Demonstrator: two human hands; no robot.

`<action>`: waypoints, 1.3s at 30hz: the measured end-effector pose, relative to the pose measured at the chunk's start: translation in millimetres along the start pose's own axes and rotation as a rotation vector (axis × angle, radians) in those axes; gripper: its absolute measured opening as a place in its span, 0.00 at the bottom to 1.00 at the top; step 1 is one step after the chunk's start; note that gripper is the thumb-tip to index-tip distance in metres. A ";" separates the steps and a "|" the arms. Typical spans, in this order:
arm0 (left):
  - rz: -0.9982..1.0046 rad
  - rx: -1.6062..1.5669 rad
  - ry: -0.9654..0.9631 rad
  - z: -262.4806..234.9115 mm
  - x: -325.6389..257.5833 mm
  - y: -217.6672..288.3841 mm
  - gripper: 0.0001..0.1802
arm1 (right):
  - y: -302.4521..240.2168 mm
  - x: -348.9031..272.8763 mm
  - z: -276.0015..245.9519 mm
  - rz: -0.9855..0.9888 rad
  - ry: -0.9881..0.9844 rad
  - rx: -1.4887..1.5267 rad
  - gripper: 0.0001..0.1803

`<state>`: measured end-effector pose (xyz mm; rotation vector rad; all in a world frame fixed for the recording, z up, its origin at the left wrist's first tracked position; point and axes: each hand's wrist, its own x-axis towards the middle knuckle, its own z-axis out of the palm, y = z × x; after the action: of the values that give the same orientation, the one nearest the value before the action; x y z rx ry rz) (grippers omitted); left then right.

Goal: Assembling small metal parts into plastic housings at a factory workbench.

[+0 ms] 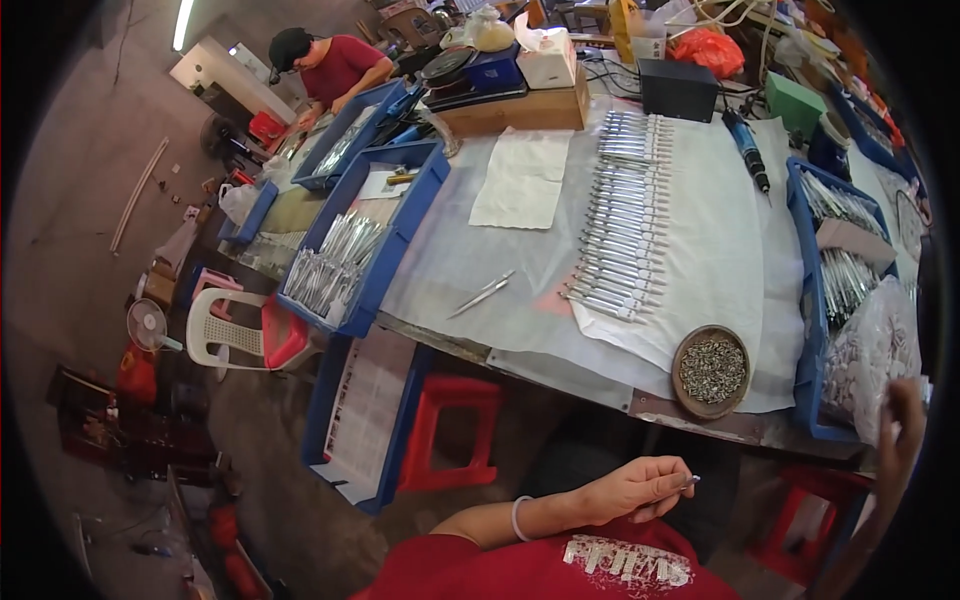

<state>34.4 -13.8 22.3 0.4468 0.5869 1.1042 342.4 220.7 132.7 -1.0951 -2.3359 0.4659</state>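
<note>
pinching a small metal pin [690, 481] at fingertips, left hand [640, 488] nearly closed, held low before the tabletop [480, 255]. pin looks light, stiff, slippery; grip mid-shaft. right hand [900, 425] touches a clear bag [868, 350], closure unclear. count: one round dish of screws [711, 370], two loose rods [482, 294].

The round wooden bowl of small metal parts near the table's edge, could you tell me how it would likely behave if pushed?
The bowl looks shallow and wide, so it would probably slide rather than tip. Heaped with small metal parts, it is likely heavy for its size. It sits near the table edge, so a hard shove might spill it.
</note>
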 end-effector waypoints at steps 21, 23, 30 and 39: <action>0.795 1.321 0.415 -6.2 -0.7 18.9 0.13 | -131.3 -24.8 203.8 0.249 -0.383 1.699 0.12; 0.836 1.384 0.432 -6.1 0.2 15.6 0.11 | -131.6 -27.7 203.6 0.238 -0.338 1.680 0.12; 0.884 1.397 0.442 -8.3 1.0 13.6 0.12 | -131.3 -27.6 203.3 0.235 -0.349 1.649 0.11; 0.841 1.342 0.424 -14.8 -2.8 10.4 0.13 | -139.9 -29.6 198.8 0.157 -0.447 1.441 0.10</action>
<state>16.8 -11.7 17.8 1.7566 1.6011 1.4809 158.0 94.0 33.4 -0.4099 -1.4494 2.1293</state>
